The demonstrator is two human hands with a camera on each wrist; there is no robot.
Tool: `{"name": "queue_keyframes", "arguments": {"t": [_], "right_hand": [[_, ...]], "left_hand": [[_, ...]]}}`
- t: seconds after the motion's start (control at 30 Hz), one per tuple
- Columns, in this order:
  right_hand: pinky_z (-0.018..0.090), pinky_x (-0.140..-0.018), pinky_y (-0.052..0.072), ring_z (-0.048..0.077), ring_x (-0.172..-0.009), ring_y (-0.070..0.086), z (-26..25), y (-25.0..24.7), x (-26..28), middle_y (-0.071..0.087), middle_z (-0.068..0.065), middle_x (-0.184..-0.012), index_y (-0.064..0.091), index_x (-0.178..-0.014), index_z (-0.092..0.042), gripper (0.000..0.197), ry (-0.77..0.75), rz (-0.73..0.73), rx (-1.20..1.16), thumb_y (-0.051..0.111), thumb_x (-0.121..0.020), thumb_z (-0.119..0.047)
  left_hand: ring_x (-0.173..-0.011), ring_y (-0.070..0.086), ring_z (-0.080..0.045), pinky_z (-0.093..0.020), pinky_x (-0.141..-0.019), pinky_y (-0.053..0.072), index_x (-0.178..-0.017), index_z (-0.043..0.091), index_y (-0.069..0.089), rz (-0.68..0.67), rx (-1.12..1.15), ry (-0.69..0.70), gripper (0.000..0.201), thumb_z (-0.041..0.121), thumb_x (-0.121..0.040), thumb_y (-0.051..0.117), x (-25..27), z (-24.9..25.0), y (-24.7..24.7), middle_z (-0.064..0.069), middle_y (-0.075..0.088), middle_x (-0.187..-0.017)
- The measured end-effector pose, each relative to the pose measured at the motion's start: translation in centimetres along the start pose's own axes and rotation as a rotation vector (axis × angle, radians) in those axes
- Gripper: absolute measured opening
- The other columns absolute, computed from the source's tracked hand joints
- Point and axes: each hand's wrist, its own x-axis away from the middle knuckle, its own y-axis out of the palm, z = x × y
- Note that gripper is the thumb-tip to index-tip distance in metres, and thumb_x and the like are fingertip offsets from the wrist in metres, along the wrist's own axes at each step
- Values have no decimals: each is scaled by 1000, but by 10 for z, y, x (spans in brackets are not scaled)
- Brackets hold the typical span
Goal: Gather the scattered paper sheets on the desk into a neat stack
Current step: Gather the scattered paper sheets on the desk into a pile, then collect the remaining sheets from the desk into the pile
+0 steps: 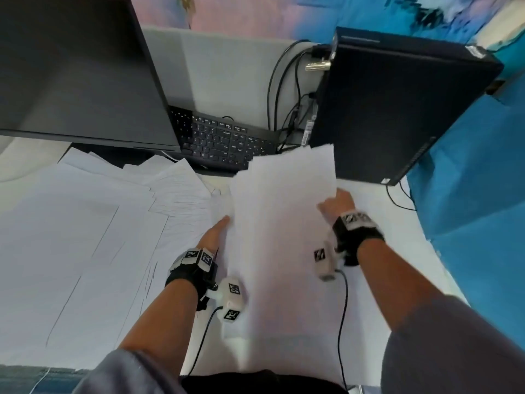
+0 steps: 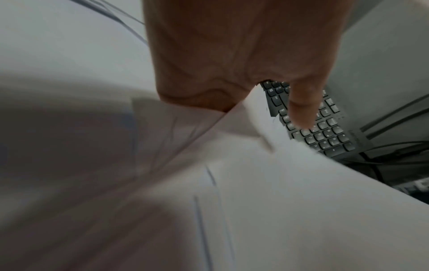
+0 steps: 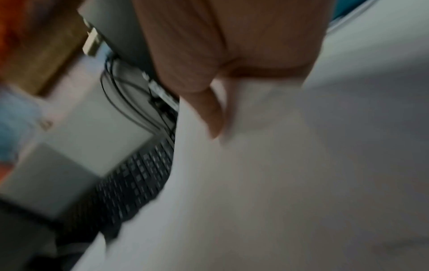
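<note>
Two hands on lifted sheets (image 1: 284, 211): right hand (image 1: 336, 204) grip pinching right edge, left hand (image 1: 214, 234) fingers under left edge. Paper light, floppy, slippery; hold at opp. edges.

Lighting: even, soft, indoor; faint shadows. Head view: bowed at the edges, background smeared, white paper sheets (image 1: 284, 223) motion-blurred. Wrist views: dim, streaked; black computer keyboard (image 2: 325, 132) sharp in the left only.

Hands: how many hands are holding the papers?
2. The left hand holds the left edge of the lifted bundle of papers; the right hand holds its right edge. Most fingers are hidden behind the sheets.
</note>
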Motion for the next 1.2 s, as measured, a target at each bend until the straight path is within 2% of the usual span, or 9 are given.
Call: {"name": "queue_keyframes", "arguments": {"t": [0.2,0.3,0.43,0.63,0.8,0.97,1.03,1.1,1.2], "right_hand": [[43,-116,18,30,-143,21,50,42,-6,18,10,-157,2,-151,-13,96,44,-68,171,65,-83,-39],[41,-120,6,26,-148,4,62,49,-4,2,12,-160,-9,-150,-11,97,-1,-105,252,57,-88,-42],[39,-119,-7,18,-148,-10,65,66,10,-10,6,-160,-16,-149,-10,97,-102,-234,277,54,-90,-41],[40,-119,18,22,-145,17,57,32,5,12,5,-158,-6,-151,-16,101,15,-151,-132,68,-83,-19],[37,-92,50,25,-104,61,20,-12,16,63,15,-117,55,-117,-4,39,-140,-52,-332,64,-80,2],[9,-90,41,18,-106,55,-31,-44,43,55,2,-113,49,-125,0,38,-451,282,-443,51,-87,4],[-2,-87,36,9,-109,49,-41,-52,56,50,-2,-117,43,-132,-1,44,-521,347,-524,50,-89,4],[11,-100,39,11,-116,48,-43,-54,63,50,0,-122,40,-135,-2,46,-527,347,-594,51,-90,2],[23,-100,45,16,-114,53,-37,-48,65,54,5,-124,37,-135,-5,51,-480,268,-653,54,-87,4]], "left_hand": [[-102,67,-35,-51,-98,47,-117,11,65,-62,-94,-62,87,43,-40,90,29,20,6,-13,71,-110],[-100,67,-35,-50,-98,48,-112,11,68,-9,-173,-35,86,39,-35,92,22,21,7,-12,72,-107],[-106,63,-35,-48,-100,46,-115,-1,63,32,-266,68,50,3,-67,78,41,27,26,-17,68,-112],[-102,64,-31,-44,-94,48,-115,-2,60,43,-271,269,48,7,-72,77,65,29,23,-14,68,-109],[-105,63,-30,-38,-91,50,-122,2,57,-39,-235,525,42,3,-82,68,103,67,30,-9,68,-105],[-112,51,-13,5,-82,38,-132,-2,46,74,-249,967,45,4,-89,60,135,103,62,-2,54,-123],[-123,51,-19,-18,-104,42,-133,-1,45,137,-161,1058,49,14,-89,61,145,110,72,-11,54,-133],[-124,53,-23,-42,-107,42,-133,3,47,127,-94,1081,53,25,-86,61,149,111,75,-12,57,-130],[-120,57,-21,-44,-104,46,-132,6,49,61,-33,1015,59,26,-80,67,149,110,75,-9,61,-128]]}}
